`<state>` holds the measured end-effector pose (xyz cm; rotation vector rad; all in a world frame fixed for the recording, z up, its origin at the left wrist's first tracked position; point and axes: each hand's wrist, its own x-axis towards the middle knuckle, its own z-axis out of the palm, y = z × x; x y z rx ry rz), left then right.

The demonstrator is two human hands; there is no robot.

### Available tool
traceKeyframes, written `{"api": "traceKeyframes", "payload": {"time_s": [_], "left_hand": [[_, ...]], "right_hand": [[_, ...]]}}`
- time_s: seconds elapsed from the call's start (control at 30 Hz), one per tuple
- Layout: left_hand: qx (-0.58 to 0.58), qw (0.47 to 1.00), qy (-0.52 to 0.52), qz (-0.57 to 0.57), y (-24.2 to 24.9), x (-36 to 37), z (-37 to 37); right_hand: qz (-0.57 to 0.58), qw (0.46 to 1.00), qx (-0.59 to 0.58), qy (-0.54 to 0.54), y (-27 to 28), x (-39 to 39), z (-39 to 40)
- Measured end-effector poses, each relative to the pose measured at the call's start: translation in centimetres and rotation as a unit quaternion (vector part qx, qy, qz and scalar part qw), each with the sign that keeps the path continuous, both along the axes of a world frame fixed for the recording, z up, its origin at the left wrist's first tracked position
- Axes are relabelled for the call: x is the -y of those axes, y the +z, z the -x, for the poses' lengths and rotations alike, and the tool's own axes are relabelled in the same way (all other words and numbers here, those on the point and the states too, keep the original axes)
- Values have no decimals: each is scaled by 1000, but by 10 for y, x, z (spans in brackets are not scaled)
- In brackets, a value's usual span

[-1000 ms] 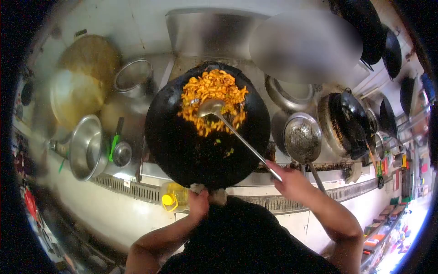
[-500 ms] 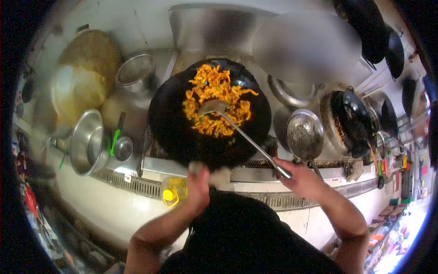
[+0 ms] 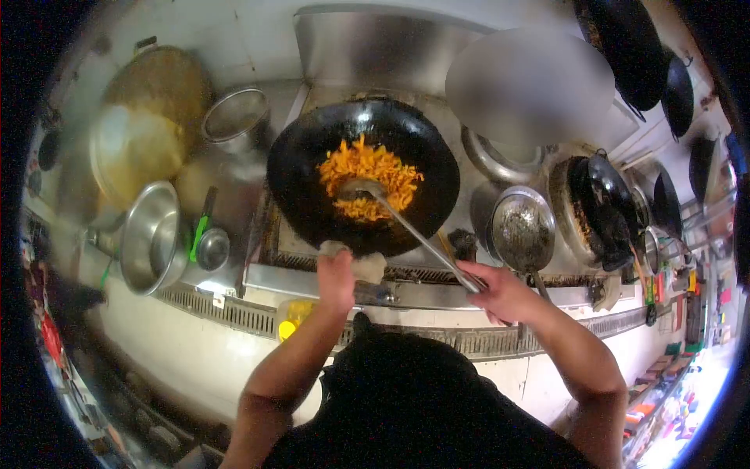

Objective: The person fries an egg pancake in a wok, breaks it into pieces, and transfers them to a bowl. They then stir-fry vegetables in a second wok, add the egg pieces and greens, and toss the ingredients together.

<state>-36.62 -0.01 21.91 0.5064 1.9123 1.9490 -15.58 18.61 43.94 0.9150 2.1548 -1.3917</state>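
Note:
A black wok sits on the stove in front of me, with a heap of orange-brown shredded food in its middle. My right hand is closed around the long metal handle of a ladle, whose head rests in the food. At the wok's near rim, my left hand grips a pale cloth. The wok's edge or handle under that cloth is hidden.
A skimmer and another black wok are to the right. Leftward stand a steel bowl, a green-handled knife-like tool and a large pot. A yellow-capped oil jug stands below the stove edge.
The wok has levelled and settled lower onto the stove, and the tossed food has gathered into a compact heap. My left hand has moved slightly up; the ladle stays in the food.

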Motion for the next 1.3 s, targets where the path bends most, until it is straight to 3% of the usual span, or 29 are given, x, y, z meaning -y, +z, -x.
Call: {"api": "traceKeyframes", "payload": {"time_s": [0.03, 0.07, 0.1, 0.13, 0.2, 0.23, 0.27, 0.33, 0.37, 0.4, 0.43, 0.5, 0.53, 0.57, 0.6, 0.67, 0.73, 0.77, 0.8, 0.87, 0.93, 1.0, 1.03, 1.1, 1.13, 1.17, 1.2, 1.27, 1.3], "left_hand": [[63, 988, 1, 141, 9, -6, -3], [62, 989, 2, 137, 4, -5, -13], [95, 991, 32, 94, -6, 3, -31], [129, 988, 61, 53, -16, 17, -49], [221, 973, 61, -3, -11, 51, -77], [220, 973, 61, -4, 9, 50, -71], [200, 979, 41, 5, 28, 48, -63], [192, 977, 36, 85, 52, 27, -37], [26, 990, -18, 136, 25, 17, -16], [-141, 970, -72, 183, -7, 11, -1], [-142, 970, -73, 183, -10, 8, -7], [126, 984, 37, 125, -19, -2, -25], [131, 986, 62, 80, -36, 17, -46], [69, 983, 0, 167, -61, 47, -57], [131, 986, 4, 99, -76, 68, -67], [222, 973, 56, -10, 46, 47, -69], [92, 988, 12, 123, 59, 34, -42], [168, 985, 44, -4, 46, 16, -29], [228, 967, 111, 30, 67, -9, -16], [146, 977, 85, 133, 3, -17, -10], [219, 973, 66, 44, -4, 7, -40], [87, 985, 38, 146, 3, 43, -67], [86, 985, 39, 145, 12, 45, -64], [143, 988, -2, -54, 30, 54, -66], [230, 972, 30, 34, 52, 41, -51], [272, 955, 101, -66, 48, 20, -38], [141, 987, 64, 45, 24, 11, -18], [163, 983, 75, 32, 23, -11, -17], [160, 984, 66, 51, 5, -4, -24]], "right_hand": [[-25, 1000, 16, -8, -10, 2, 7], [-53, 998, 31, -16, -20, -2, 12], [-164, 985, -38, 41, -35, -2, 6], [-165, 985, -37, 41, -38, 1, -4], [-333, 918, -174, 128, -39, -2, -19], [-356, 910, -148, 151, -29, -3, -28], [-355, 911, -147, 152, -20, -6, -29], [-116, 986, -98, 73, 1, -11, -25], [21, 999, 38, -31, 18, -8, -11], [21, 999, 39, -31, 13, -3, -3], [-20, 999, 31, -18, 2, -1, 4], [-161, 985, -26, 53, -40, -9, 3], [-162, 985, -25, 52, -42, -4, -6], [-258, 958, -78, 102, -40, -1, -13], [-352, 915, -132, 149, -36, -2, -16], [-330, 925, -93, 164, -15, -10, -26], [-166, 977, -75, 111, 6, -13, -25], [-30, 999, -20, 32, 19, -11, -13], [-29, 999, -21, 33, 10, -12, -8], [9, 1000, -5, -17, -17, -16, 0], [-64, 998, 15, -13, -18, -4, 3], [-283, 948, -60, 131, -24, 1, -9], [-266, 950, -102, 130, -15, 2, -15], [-224, 961, -103, 122, -8, -5, -22], [-180, 972, -103, 113, -4, -3, -25], [-92, 993, -7, 69, 11, -2, -13], [-91, 993, -5, 69, 8, -4, -4], [-44, 997, 59, 8, -8, -7, 9], [-98, 994, 40, 31, -16, -4, 13]]}}
